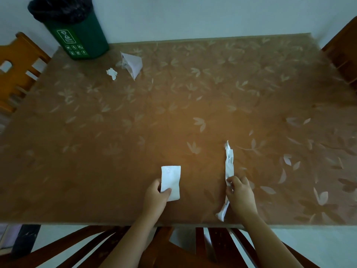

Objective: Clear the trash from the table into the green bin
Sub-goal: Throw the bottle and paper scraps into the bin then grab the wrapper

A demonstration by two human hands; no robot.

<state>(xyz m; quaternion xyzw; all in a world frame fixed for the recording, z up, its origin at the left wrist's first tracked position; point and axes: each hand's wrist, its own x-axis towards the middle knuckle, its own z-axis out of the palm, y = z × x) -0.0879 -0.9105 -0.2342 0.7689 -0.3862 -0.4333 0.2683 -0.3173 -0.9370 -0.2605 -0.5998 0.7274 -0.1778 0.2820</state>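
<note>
The green bin (77,33) with a black liner stands on the table's far left corner. Near it lie a folded white paper (133,63) and a small crumpled scrap (112,73). At the near edge my left hand (155,196) pinches a flat white paper slip (172,179) between thumb and fingers. My right hand (240,195) grips a long twisted paper strip (229,167) that runs from the table's front edge away from me.
The table (173,113) wears a brown cloth with a pale leaf pattern. A light wooden chair (17,68) stands at the left, a darker one (343,53) at the far right, and another chair (173,248) sits below the near edge.
</note>
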